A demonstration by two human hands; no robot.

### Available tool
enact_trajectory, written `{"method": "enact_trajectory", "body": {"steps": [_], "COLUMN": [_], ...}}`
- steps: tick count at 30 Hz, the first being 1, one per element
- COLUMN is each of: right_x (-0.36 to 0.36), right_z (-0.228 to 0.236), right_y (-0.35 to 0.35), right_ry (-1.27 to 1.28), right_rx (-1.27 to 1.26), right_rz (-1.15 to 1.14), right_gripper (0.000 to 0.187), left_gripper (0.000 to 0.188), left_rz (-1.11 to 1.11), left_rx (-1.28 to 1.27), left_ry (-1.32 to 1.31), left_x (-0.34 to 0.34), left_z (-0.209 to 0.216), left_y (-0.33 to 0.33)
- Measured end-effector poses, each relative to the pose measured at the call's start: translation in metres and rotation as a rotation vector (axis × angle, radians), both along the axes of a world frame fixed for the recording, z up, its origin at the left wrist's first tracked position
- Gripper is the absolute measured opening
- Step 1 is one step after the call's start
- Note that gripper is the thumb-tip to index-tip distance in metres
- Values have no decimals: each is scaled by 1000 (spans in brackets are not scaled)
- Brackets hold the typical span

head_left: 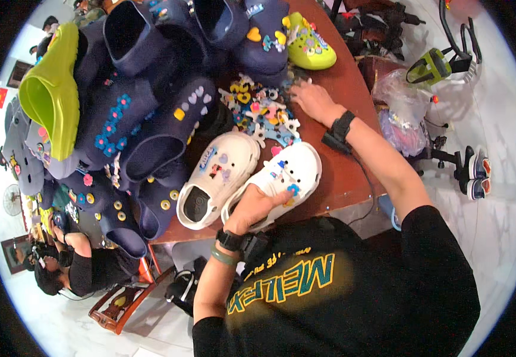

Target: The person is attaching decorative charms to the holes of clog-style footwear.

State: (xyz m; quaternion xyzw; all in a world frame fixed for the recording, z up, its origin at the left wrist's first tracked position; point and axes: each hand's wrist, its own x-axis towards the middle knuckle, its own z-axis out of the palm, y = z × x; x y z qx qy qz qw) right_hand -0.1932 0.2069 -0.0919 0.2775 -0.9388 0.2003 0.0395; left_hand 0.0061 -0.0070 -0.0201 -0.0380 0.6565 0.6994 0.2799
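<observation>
My left hand grips a white clog at its heel opening, the thumb lying over the upper. Several charms sit on that clog, among them a blue flower near my thumb. A second white clog, also decorated with charms, rests just left of it on the table. My right hand is stretched out at the right edge of a heap of small colourful shoe charms. Its fingertips are blurred, and whether they pinch a charm is not visible.
Navy clogs with charms are piled on the left of the brown table. A lime clog lies at the far edge, another lime clog on the pile. Bags stand right of the table. Another person sits at lower left.
</observation>
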Motion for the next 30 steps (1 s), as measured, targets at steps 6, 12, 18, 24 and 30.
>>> {"method": "enact_trajectory", "body": {"steps": [6, 12, 18, 24, 30], "right_x": [27, 116, 152, 143, 137], "right_z": [33, 75, 67, 71, 68], "right_y": [3, 14, 5, -2, -14], "right_ry": [-197, -430, -242, -232, -228], "right_rx": [-381, -451, -410, -359, -336], "right_rz": [15, 248, 172, 199, 139], "right_gripper": [16, 17, 10, 4, 8], "left_gripper": [47, 47, 52, 51, 45], "left_rz": [0, -18, -41, -44, -34], "left_rx": [0, 29, 28, 18, 32], "left_ry": [-18, -11, -39, -20, 5], "left_x": [-2, -1, -2, -2, -4], "left_z": [3, -5, 1, 2, 1], "left_y": [-1, -4, -2, -2, -2]}}
